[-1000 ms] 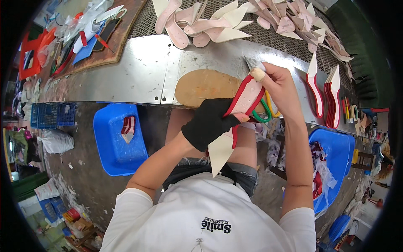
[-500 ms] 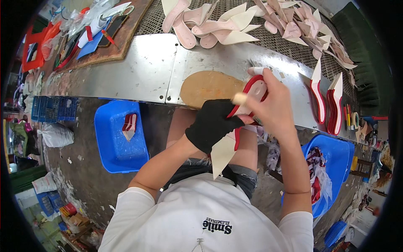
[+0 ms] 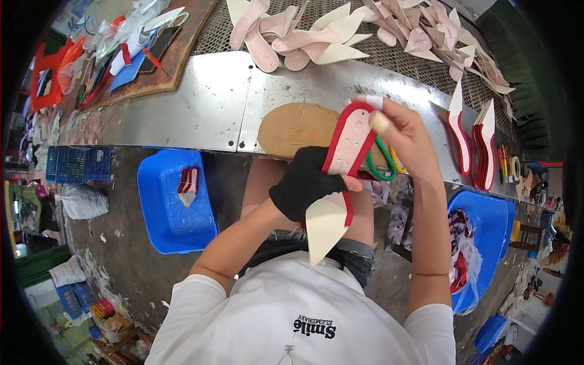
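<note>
My left hand (image 3: 307,182), in a black fingerless glove, grips a pointed cream insole with a red rim (image 3: 342,176) by its middle, toe pointing down toward my lap. My right hand (image 3: 401,137), with tape on a fingertip, is at the insole's heel end and holds scissors with green and yellow handles (image 3: 383,163). Both hands are raised just in front of a tan oval board (image 3: 292,125) lying on the metal bench (image 3: 201,109).
A pile of pale pink and cream insoles (image 3: 316,36) lies on the mesh at the back. Finished red-edged insoles (image 3: 477,143) stand at the right. One blue bin (image 3: 170,204) sits left of my knees, another with scraps (image 3: 480,243) at the right.
The insole has turned in my left hand so its cream face shows. My right hand with the scissors has shifted along the heel rim.
</note>
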Demonstrator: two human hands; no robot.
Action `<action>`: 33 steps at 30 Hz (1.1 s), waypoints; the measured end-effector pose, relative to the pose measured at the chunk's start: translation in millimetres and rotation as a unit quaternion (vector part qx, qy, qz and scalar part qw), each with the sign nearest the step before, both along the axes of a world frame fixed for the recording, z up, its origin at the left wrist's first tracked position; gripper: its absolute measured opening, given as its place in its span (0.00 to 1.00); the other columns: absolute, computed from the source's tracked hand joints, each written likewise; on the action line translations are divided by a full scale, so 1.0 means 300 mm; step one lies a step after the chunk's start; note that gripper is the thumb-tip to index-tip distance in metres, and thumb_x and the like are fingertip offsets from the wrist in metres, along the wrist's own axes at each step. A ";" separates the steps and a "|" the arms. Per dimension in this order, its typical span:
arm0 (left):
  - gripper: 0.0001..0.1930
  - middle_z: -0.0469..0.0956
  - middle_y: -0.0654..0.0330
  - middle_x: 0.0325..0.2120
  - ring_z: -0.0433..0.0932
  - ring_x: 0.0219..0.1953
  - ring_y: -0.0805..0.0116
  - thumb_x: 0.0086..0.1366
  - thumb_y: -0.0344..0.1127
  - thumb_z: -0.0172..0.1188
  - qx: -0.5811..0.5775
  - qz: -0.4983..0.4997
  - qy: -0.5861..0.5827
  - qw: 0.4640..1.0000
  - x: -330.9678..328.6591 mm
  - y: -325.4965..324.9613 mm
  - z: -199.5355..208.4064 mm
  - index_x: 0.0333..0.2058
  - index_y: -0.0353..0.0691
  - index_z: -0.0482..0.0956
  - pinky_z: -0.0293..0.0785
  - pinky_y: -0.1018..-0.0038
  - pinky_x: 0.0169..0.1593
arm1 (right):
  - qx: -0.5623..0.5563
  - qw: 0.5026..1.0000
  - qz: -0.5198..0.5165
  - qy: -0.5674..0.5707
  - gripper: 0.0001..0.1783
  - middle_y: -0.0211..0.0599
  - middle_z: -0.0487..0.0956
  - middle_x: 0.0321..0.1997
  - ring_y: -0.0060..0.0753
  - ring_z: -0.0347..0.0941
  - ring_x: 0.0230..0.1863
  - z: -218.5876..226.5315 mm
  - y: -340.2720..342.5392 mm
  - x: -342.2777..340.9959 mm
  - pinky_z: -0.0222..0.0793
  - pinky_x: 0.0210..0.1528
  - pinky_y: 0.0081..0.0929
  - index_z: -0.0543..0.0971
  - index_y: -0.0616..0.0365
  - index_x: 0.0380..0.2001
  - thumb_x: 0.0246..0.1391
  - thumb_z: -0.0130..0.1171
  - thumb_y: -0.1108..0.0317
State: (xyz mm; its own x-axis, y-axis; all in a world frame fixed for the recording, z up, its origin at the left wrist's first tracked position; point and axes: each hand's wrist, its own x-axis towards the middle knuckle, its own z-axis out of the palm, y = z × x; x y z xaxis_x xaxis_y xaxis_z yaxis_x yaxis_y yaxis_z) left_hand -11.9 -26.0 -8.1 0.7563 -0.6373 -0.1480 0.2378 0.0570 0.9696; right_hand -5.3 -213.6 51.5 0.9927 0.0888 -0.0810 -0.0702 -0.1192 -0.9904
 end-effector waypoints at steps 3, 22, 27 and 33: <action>0.40 0.73 0.62 0.19 0.72 0.21 0.71 0.38 0.65 0.71 -0.212 -0.049 0.143 0.966 -0.017 -0.013 -0.010 0.41 0.37 0.77 0.69 0.78 0.27 | 0.146 0.983 0.080 -0.075 0.37 0.38 0.74 0.48 0.27 0.71 0.49 -0.038 0.016 -0.010 0.67 0.51 0.27 0.66 0.65 0.57 0.44 0.66 0.62; 0.34 0.66 0.60 0.56 0.68 0.50 0.75 0.63 0.32 0.56 -0.078 0.017 0.002 0.997 0.021 -0.008 -0.038 0.65 0.36 0.51 0.65 0.76 0.53 | 0.086 0.991 -0.101 0.009 0.10 0.29 0.78 0.23 0.17 0.73 0.20 -0.111 0.001 -0.073 0.68 0.21 0.14 0.78 0.62 0.32 0.55 0.58 0.65; 0.35 0.71 0.60 0.50 0.71 0.46 0.75 0.60 0.31 0.60 -0.018 0.032 -0.050 0.998 -0.001 -0.022 -0.012 0.63 0.35 0.54 0.68 0.75 0.51 | 0.126 0.987 -0.084 -0.060 0.11 0.26 0.77 0.24 0.12 0.70 0.22 -0.105 -0.059 0.005 0.65 0.22 0.14 0.78 0.62 0.30 0.59 0.55 0.65; 0.19 0.79 0.60 0.34 0.75 0.37 0.75 0.52 0.34 0.67 0.079 -0.070 -0.032 0.994 0.042 0.057 -0.002 0.42 0.33 0.77 0.71 0.75 0.42 | 0.005 0.972 -0.204 -0.116 0.09 0.27 0.77 0.25 0.11 0.68 0.23 -0.066 -0.043 -0.006 0.62 0.23 0.14 0.77 0.64 0.32 0.57 0.56 0.68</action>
State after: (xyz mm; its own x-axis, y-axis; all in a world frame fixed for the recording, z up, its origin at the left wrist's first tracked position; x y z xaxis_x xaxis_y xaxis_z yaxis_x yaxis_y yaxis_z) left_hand 0.9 -9.1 -8.6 0.6735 -0.7094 -0.2078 0.1694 -0.1255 0.9775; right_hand -7.0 -226.4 31.6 0.9371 -0.3164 0.1477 0.1154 -0.1186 -0.9862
